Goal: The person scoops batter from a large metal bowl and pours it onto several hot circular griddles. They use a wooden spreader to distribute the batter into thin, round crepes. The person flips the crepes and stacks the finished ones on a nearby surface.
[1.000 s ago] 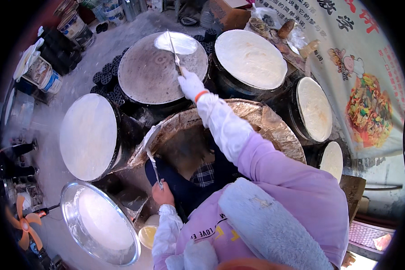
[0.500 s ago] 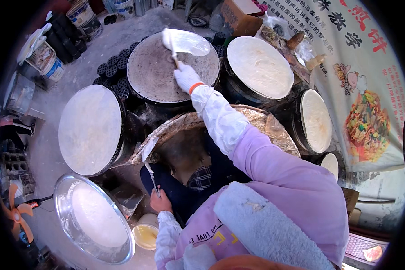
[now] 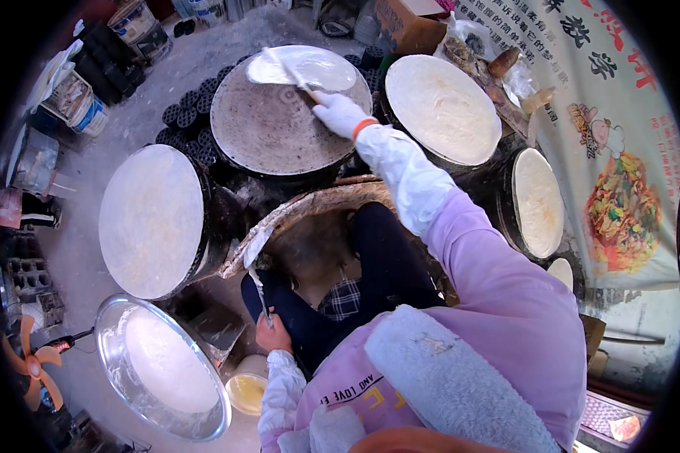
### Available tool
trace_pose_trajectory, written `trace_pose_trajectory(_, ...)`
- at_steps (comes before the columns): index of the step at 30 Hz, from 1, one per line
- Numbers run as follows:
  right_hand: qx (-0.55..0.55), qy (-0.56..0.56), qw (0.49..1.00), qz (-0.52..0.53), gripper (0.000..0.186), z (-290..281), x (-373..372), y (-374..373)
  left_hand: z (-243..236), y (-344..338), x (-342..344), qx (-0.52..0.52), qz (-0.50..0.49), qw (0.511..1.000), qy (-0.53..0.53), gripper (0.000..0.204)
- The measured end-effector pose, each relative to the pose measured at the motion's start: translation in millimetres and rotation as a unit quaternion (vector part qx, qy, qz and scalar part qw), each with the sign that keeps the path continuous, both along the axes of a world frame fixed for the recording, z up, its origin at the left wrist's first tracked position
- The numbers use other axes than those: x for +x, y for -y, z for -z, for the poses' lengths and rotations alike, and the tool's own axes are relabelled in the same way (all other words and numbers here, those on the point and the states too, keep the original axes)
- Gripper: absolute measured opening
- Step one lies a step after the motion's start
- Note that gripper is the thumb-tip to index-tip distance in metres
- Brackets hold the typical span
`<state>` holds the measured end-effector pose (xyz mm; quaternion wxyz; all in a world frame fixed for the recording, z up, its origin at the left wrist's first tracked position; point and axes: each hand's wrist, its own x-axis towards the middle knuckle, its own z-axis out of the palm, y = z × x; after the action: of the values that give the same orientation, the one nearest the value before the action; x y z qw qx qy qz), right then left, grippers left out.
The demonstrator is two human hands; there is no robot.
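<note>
The right hand (image 3: 342,117), in a white glove with an orange band at the wrist, is closed around the handle of a flat spreader (image 3: 283,68). Its arm reaches far forward, and the blade slants away ahead and to the left of the fingers, over a pale patch of batter (image 3: 325,66) at the far side of the round griddle (image 3: 279,136). The handle is gripped at its near end, probably so that the blade can reach across the plate while the fingers stay back from the batter.

The left hand (image 3: 273,334) is bare, low by the left knee, its fingers curled closed around the handle of a white-coated scoop (image 3: 257,279). The scoop's head points forward, beside the curved brown guard (image 3: 306,205); whether it rests on the guard I cannot tell. Just left of that hand are a metal basin (image 3: 107,325) of white batter and a tub (image 3: 247,389) with something yellow in it (oil, perhaps), likely set there for easy dipping.

Forward-left of the left hand, a pale sheet (image 3: 151,223) covers another griddle; more covered plates (image 3: 442,109) curve round to the right hand's right, an arc that seems to suit one seated person's reach.
</note>
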<state>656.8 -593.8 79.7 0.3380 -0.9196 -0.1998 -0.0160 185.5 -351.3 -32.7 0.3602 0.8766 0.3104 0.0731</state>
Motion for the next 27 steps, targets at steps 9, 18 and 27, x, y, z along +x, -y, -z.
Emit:
trace_pose_trajectory(9, -0.123, -0.045, 0.989, 0.073, 0.036, -27, -4, 24, -3, 3, 3, 0.009, 0.009, 1.0, -0.003, 0.023)
trace_pose_trajectory(18, -0.079, -0.067, 0.984, -0.145, 0.047, -9, -11, 8, -11, 6, 5, 0.012, 0.0, 0.998, -0.056, 0.023)
trace_pose_trajectory(27, -0.123, 0.065, 0.986, -0.09, 0.038, -9, 53, 14, -11, 11, 8, 0.028, 0.026, 0.998, -0.054, 0.025)
